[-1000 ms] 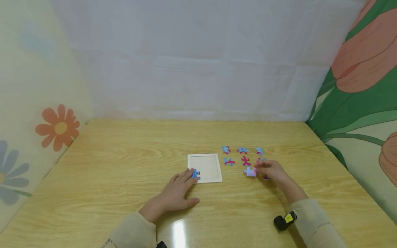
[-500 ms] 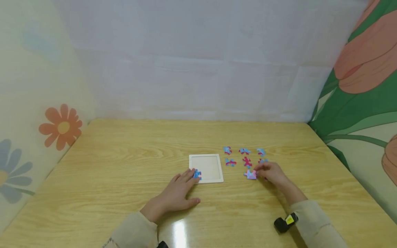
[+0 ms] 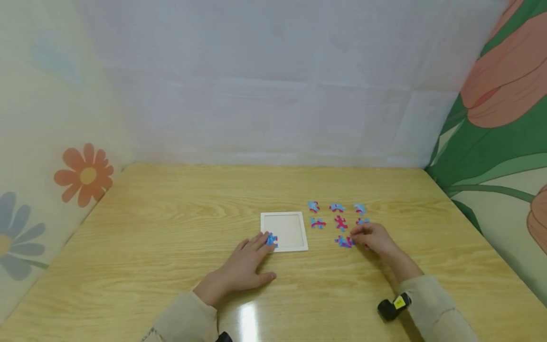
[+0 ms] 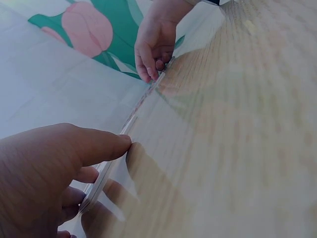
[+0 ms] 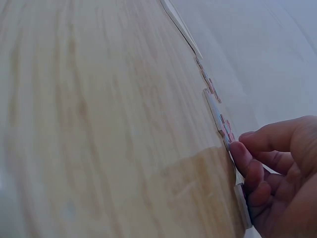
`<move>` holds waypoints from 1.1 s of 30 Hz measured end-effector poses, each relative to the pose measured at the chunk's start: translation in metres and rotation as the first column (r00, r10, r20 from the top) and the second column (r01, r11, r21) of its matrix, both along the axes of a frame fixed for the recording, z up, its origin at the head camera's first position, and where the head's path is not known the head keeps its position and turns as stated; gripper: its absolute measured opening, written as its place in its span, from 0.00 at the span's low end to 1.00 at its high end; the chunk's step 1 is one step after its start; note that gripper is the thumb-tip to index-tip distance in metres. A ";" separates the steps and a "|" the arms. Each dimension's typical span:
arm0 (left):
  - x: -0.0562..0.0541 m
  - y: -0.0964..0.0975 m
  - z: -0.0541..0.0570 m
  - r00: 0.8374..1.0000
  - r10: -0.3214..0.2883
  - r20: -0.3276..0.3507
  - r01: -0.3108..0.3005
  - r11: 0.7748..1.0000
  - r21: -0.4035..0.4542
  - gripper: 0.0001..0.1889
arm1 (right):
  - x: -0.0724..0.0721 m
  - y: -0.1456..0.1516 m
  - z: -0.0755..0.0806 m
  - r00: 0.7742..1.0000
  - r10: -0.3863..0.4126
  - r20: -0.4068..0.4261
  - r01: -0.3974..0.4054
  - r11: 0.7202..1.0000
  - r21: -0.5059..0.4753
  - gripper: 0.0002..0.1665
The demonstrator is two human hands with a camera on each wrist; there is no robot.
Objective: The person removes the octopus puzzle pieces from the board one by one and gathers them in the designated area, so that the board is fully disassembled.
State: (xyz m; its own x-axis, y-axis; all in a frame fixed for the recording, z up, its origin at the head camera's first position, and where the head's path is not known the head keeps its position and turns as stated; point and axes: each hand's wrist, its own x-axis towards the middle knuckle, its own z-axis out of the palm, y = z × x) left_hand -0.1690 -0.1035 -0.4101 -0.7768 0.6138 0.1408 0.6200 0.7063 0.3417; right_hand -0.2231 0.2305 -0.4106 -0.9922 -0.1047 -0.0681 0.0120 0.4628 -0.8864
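In the head view my left hand (image 3: 239,268) lies with straight fingers over the lower left of a square white puzzle frame (image 3: 305,237). Its fingertips touch the frame and a blue jigsaw piece (image 3: 272,241) in that corner. To the right of the frame, my right hand (image 3: 378,239) pinches the right end of a blue and pink jigsaw piece (image 3: 343,242) between thumb and finger, low at the tabletop. The right wrist view shows the thumb (image 5: 241,154) and finger meeting at that end. Beside the curled fingers there, another piece (image 5: 242,206) is partly hidden.
Several loose jigsaw pieces lie in rows right of the frame, among them a red one (image 3: 340,222) and a blue one (image 3: 313,206). The wooden table (image 3: 192,204) meets a white cloth wall (image 3: 273,95) at the back. A floral wall stands on each side.
The piece in my right hand was tilted up and pale with glare; now it lies flatter and its blue and pink print shows. My left hand has stayed on the frame.
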 end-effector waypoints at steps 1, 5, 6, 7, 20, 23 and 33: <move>0.000 0.000 0.000 1.000 0.002 -0.002 -0.002 1.000 0.002 0.32 | 0.000 0.000 0.000 1.000 0.001 0.000 -0.001 1.000 -0.001 0.11; 0.000 0.000 0.000 1.000 0.016 -0.008 -0.016 0.999 0.031 0.31 | 0.000 0.000 0.001 1.000 -0.008 0.002 0.008 1.000 -0.005 0.11; 0.000 0.000 -0.001 1.000 0.021 -0.011 -0.021 0.999 0.037 0.30 | 0.000 0.000 0.001 1.000 -0.007 0.003 0.007 1.000 -0.003 0.11; 0.000 0.000 -0.001 1.000 0.027 -0.015 -0.026 0.999 0.043 0.30 | 0.000 0.000 0.002 1.000 -0.010 0.007 0.010 1.000 -0.005 0.11; -0.004 -0.001 -0.004 0.994 0.058 -0.088 -0.047 0.991 0.127 0.23 | 0.001 0.001 0.007 0.997 -0.025 0.074 0.027 1.000 -0.014 0.15; -0.006 -0.001 -0.006 0.993 0.064 -0.099 -0.049 0.988 0.148 0.21 | -0.002 0.005 0.008 0.996 -0.006 0.090 0.008 1.000 -0.027 0.15; -0.010 -0.002 -0.010 0.989 0.109 -0.097 -0.084 0.970 0.228 0.19 | -0.005 0.000 0.017 0.994 0.032 0.101 -0.027 0.998 -0.048 0.14</move>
State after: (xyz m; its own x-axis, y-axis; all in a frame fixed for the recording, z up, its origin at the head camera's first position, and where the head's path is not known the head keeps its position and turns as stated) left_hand -0.1790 -0.1058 -0.4204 -0.8034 0.4802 0.3520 0.5946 0.6780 0.4321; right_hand -0.2277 0.2307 -0.3934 -0.9767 -0.1391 -0.1633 0.0906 0.4226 -0.9018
